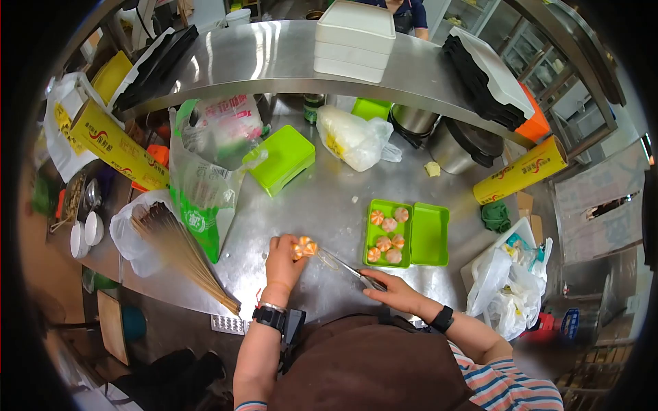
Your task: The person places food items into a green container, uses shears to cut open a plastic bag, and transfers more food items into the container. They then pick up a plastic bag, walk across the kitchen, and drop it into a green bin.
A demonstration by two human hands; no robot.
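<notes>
My left hand (pixel 282 264) is closed on an orange-and-white striped ball (pixel 305 247), with its fingers around the ball's left side. My right hand (pixel 395 292) grips the dark handle of a slim knife (pixel 340 262). The blade slants up and left, its tip close to the ball. To the right of the hands lies an open green box (pixel 430 235), with several similar striped balls (pixel 389 224) in its left half. Thin pale strands (pixel 330 257) show beside the blade.
A bundle of thin wooden sticks (pixel 186 252) lies left of my hands beside a green-and-white plastic bag (pixel 205 198). Behind stand a closed green box (pixel 281 159) and a white bag (pixel 356 137). A raised steel shelf (pixel 260 58) spans the back. A bag-filled bin (pixel 510 281) stands right.
</notes>
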